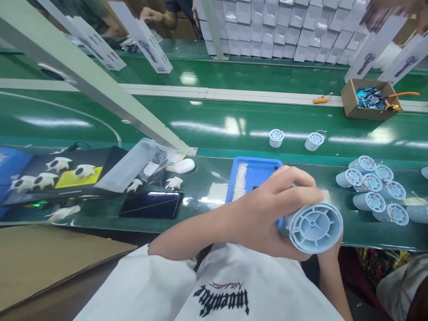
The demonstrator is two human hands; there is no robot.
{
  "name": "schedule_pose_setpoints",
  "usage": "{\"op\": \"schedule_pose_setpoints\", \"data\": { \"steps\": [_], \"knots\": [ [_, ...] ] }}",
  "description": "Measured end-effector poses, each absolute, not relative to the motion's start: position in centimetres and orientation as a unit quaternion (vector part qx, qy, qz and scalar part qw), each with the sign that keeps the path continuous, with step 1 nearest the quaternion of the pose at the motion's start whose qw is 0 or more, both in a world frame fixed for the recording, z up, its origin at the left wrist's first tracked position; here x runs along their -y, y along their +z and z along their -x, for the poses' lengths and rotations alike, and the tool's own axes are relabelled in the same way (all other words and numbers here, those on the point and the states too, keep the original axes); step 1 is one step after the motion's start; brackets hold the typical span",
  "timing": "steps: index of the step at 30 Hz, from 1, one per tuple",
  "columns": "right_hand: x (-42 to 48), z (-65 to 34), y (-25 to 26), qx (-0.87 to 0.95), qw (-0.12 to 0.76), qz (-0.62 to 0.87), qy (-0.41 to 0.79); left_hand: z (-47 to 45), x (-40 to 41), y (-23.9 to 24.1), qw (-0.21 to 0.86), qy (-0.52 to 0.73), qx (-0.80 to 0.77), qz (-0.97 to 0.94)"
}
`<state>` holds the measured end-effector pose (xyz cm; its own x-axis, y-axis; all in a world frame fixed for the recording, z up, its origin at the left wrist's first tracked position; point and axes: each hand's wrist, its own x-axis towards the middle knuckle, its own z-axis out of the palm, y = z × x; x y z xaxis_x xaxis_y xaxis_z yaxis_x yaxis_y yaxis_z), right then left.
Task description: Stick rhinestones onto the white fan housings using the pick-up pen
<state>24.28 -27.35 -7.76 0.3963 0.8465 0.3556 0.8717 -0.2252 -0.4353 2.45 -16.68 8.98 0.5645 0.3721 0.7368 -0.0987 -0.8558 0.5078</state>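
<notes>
My left hand point(267, 209) is curled around a pale blue slotted plastic cylinder point(316, 228), fingers bent over its upper side and thumb underneath, so the grip is spread only as wide as the cylinder's body. The cylinder lies tilted in my grasp, its round end turned up toward my eyes: an outer rim, a ring within it, and thin spokes running out from a small hub, with recesses between them. Its side wall is mostly covered by my fingers.

I have it in front of my chest, above the near edge of the green bench point(203, 178), just right of a blue tray point(264, 168) with small white pieces point(240, 180) along its left side. My right hand point(330, 249) is at the cylinder's lower right, mostly hidden behind it; I cannot tell how its fingers are closed.

Well to the right stands a group of similar cylinders point(371, 183), some with thin wires, and two more point(276, 139) sit apart on the green surface beyond the bench.
</notes>
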Motion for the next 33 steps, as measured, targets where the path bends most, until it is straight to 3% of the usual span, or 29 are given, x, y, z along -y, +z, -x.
{"op": "schedule_pose_setpoints", "data": {
  "steps": [11, 33],
  "knots": [
    [27.2, -24.6, -8.4, 0.582, 0.262, 0.762, -0.11, -1.9, 17.0, 8.7, 0.339, 0.493, -0.091, -0.796],
    [27.1, -24.7, -7.6, 0.596, 0.262, 0.752, -0.098, -0.4, 18.1, 8.7, 0.296, 0.516, -0.149, -0.79]
  ]
}}
